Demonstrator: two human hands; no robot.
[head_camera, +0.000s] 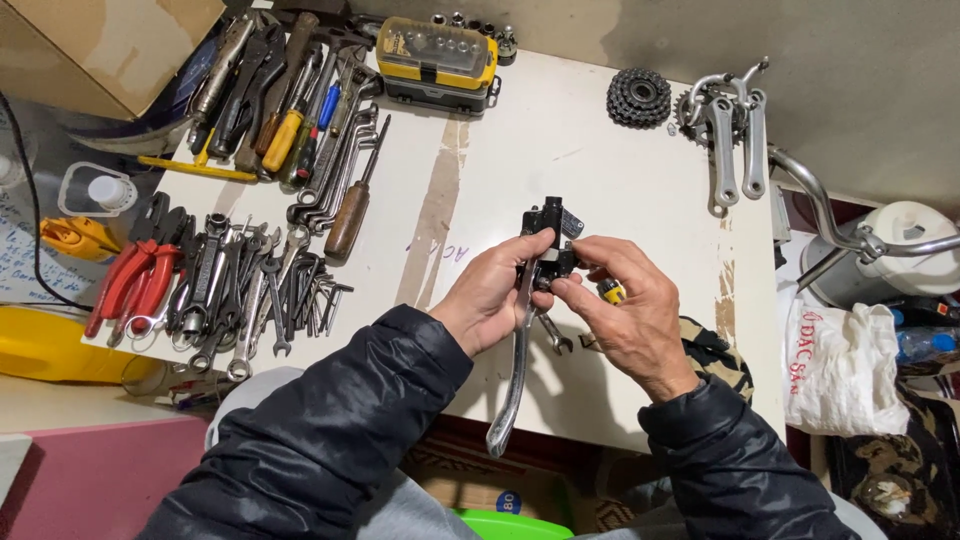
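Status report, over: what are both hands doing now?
Left hand and right hand both grip the brake lever, fingers at its black clamp body. Small wrench lies beneath on the white table.

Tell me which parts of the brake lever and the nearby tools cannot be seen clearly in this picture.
- Head view: the brake lever clamp body is partly covered by the left hand and right hand.
- Head view: the yellow-tipped tool is mostly hidden behind the right hand.
- Head view: the small wrench lies partly under the hands.
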